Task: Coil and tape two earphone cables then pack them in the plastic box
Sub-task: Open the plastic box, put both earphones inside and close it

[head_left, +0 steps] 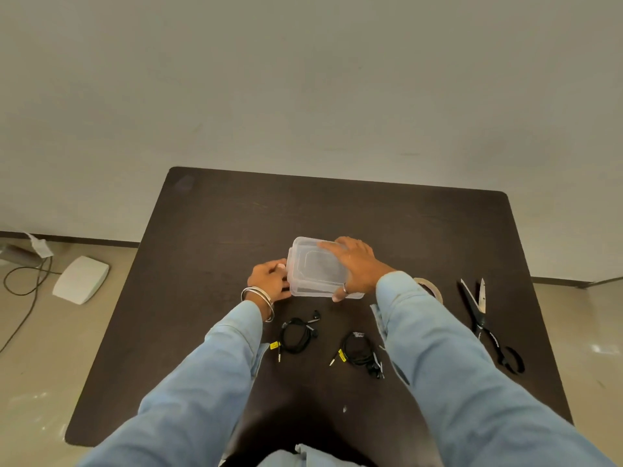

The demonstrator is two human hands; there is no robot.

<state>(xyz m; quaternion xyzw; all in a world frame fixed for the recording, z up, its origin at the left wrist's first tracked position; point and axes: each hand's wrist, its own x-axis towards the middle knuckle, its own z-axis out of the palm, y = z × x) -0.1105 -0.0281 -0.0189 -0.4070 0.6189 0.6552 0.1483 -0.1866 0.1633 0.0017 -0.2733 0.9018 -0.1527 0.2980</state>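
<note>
A clear plastic box (pixel 315 267) with its lid on stands in the middle of the dark table. My right hand (pixel 357 264) lies over its top and right side, thumb at the near corner. My left hand (pixel 269 279) grips the box's left edge; bangles ring that wrist. Two coiled black earphone cables lie on the table nearer to me: one (pixel 298 335) on the left with a yellow tag by its plug, another (pixel 360 353) on the right, also tagged yellow. Both coils lie apart from the hands.
A roll of clear tape (pixel 431 288) lies right of the box, partly behind my right sleeve. Black-handled scissors (pixel 482 318) lie open further right. The dark table (pixel 337 210) ends at a pale wall. A white device (pixel 81 279) and cables sit on the floor at left.
</note>
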